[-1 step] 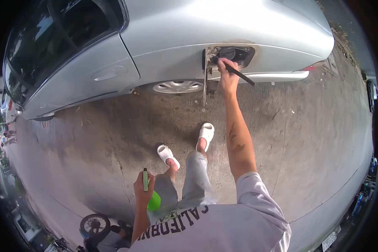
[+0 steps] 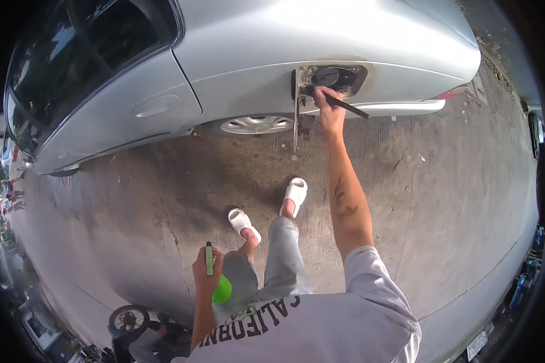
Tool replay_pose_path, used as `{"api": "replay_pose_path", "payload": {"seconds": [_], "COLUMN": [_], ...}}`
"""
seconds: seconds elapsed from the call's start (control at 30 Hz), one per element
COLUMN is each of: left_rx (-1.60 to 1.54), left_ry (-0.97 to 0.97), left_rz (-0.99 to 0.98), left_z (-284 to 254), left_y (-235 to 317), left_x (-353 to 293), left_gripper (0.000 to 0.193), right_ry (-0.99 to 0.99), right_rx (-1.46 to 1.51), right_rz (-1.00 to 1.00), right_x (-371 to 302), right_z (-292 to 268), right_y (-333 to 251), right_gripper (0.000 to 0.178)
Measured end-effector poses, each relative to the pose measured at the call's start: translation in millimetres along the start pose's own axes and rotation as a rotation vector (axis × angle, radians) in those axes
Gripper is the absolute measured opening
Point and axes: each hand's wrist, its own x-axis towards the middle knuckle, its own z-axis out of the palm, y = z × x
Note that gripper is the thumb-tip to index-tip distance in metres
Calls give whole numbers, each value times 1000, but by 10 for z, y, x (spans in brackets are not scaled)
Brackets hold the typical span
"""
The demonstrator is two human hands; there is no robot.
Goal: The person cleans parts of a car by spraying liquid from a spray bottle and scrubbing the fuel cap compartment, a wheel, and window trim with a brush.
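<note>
My right hand (image 2: 329, 109) is closed around a black-handled brush (image 2: 352, 109), its handle pointing out to the right. The brush's working end lies at the hinge side of the fuel filler recess (image 2: 352, 81), mostly covered by my fingers. Inside the grimy recess sits a round black fuel cap (image 2: 327, 76). The fuel flap (image 2: 296, 109) stands swung open, seen edge-on at the recess's left. Low by my left leg, my left hand (image 2: 206, 272) is wrapped round a green spray bottle (image 2: 222, 290) with a pale green, black-tipped head.
A silver car (image 2: 236, 54) spans the far side, with its rear wheel (image 2: 256, 124) just left of the flap. My feet, in white slides (image 2: 295, 192), stand on stained concrete (image 2: 163, 187). A motorbike wheel (image 2: 129, 319) and a person's leg show behind at lower left.
My right hand and the brush have shifted slightly down, showing more of the fuel cap. The left hand keeps its place with the spray bottle.
</note>
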Motion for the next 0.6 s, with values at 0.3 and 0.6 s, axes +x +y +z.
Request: {"api": "replay_pose_path", "payload": {"seconds": [0.3, 0.6], "left_rx": [4, -197], "left_ry": [-92, -6], "left_rz": [43, -48], "left_z": [440, 907], "left_y": [40, -2], "left_x": [441, 1224], "left_gripper": [26, 23], "right_ry": [-198, -7], "right_rx": [-208, -22], "right_rz": [-38, 809], "right_x": [-143, -2414], "right_z": [-217, -1281], "right_y": [41, 1083], "right_gripper": [13, 63]}}
